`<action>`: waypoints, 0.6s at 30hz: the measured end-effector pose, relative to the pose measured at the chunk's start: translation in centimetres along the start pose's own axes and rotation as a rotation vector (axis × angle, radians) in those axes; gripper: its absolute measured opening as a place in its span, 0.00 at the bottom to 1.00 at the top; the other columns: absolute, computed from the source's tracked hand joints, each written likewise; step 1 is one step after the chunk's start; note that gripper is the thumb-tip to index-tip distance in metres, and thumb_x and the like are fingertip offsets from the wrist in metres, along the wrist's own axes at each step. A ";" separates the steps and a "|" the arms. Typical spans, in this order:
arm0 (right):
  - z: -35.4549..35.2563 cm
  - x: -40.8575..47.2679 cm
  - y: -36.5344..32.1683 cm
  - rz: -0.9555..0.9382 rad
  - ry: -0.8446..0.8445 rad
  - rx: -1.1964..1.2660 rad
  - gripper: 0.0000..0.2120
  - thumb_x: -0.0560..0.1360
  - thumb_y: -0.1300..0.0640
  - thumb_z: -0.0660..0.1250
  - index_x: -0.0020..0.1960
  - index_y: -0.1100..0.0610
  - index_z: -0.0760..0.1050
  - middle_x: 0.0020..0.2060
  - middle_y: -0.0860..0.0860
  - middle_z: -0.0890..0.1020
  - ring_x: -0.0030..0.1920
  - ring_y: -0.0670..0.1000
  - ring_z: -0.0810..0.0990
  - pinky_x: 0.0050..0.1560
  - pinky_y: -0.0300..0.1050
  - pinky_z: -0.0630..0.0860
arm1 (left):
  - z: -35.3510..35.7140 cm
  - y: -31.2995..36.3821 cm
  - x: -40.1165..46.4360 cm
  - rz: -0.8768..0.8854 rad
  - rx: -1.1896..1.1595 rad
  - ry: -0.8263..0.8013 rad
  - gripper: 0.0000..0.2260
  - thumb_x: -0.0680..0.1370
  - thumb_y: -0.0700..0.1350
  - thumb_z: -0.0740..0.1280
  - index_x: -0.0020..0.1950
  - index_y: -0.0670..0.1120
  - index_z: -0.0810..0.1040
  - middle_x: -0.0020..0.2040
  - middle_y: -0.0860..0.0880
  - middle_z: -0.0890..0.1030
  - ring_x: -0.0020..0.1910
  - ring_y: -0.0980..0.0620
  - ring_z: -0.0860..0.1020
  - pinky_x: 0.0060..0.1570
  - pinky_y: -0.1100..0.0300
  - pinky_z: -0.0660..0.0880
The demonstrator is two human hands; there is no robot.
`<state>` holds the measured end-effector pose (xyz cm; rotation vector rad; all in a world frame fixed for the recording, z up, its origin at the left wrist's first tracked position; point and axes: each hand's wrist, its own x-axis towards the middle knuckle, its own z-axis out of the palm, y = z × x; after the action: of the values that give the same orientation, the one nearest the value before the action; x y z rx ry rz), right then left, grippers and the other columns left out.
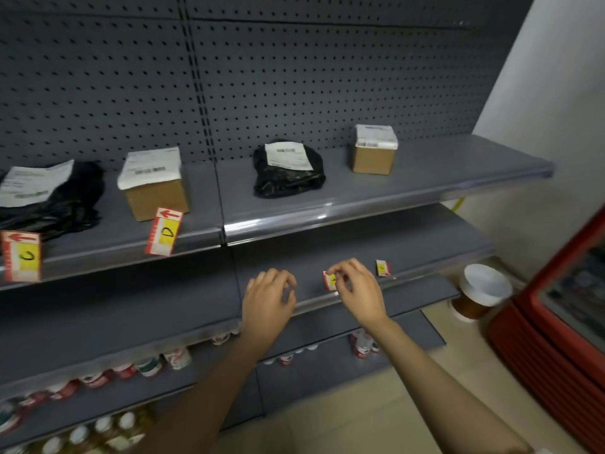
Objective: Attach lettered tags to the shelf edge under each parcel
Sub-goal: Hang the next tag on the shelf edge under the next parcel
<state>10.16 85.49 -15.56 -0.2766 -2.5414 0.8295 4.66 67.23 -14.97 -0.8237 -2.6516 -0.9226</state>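
Note:
Several parcels stand on the grey upper shelf: a black bag (55, 198), a cardboard box (157, 191), a second black bag (289, 176) and a small box (373, 152). A red-and-yellow tag "C" (21, 257) hangs on the shelf edge (294, 221) under the first bag, and a tag "D" (163, 232) hangs under the first box. On the lower shelf my right hand (358, 290) pinches a loose tag (330, 280). Another loose tag (382, 268) lies to its right. My left hand (268, 299) hovers beside, fingers curled, holding nothing.
Bottles and jars (98, 378) fill the lowest shelves. A white-lidded bucket (481, 290) stands on the floor at the right, beside a red cabinet (556, 322). A pegboard (262, 77) backs the shelving.

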 end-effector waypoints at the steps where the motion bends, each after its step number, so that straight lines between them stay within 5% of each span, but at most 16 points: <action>1: 0.0 -0.2 1.2 0.055 -0.012 -0.008 0.08 0.74 0.65 0.62 0.49 0.57 0.78 0.46 0.55 0.79 0.46 0.57 0.79 0.49 0.53 0.75 | 0.9 0.2 0.1 -0.014 -0.007 -0.027 0.07 0.68 0.40 0.68 0.43 0.48 0.77 0.42 0.48 0.79 0.45 0.44 0.75 0.47 0.51 0.68; 8: 2.1 1.9 8.3 0.295 -0.207 -0.114 0.09 0.74 0.55 0.65 0.54 0.56 0.74 0.51 0.56 0.82 0.51 0.57 0.79 0.54 0.53 0.76 | 5.8 0.2 2.5 -0.113 -0.080 -0.106 0.10 0.68 0.40 0.69 0.48 0.47 0.77 0.45 0.46 0.79 0.47 0.44 0.76 0.50 0.51 0.70; 18: 11.2 8.1 15.2 0.408 -0.374 -0.351 0.29 0.69 0.35 0.64 0.62 0.52 0.67 0.58 0.55 0.78 0.61 0.57 0.74 0.63 0.52 0.63 | 13.9 -3.6 5.7 -0.239 -0.212 -0.051 0.09 0.66 0.43 0.67 0.46 0.47 0.79 0.43 0.47 0.80 0.44 0.45 0.77 0.48 0.50 0.74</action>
<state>-1.49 94.53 -29.84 -0.8453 -3.0354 0.6081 -2.33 76.11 -25.49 -0.5853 -2.7744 -1.2747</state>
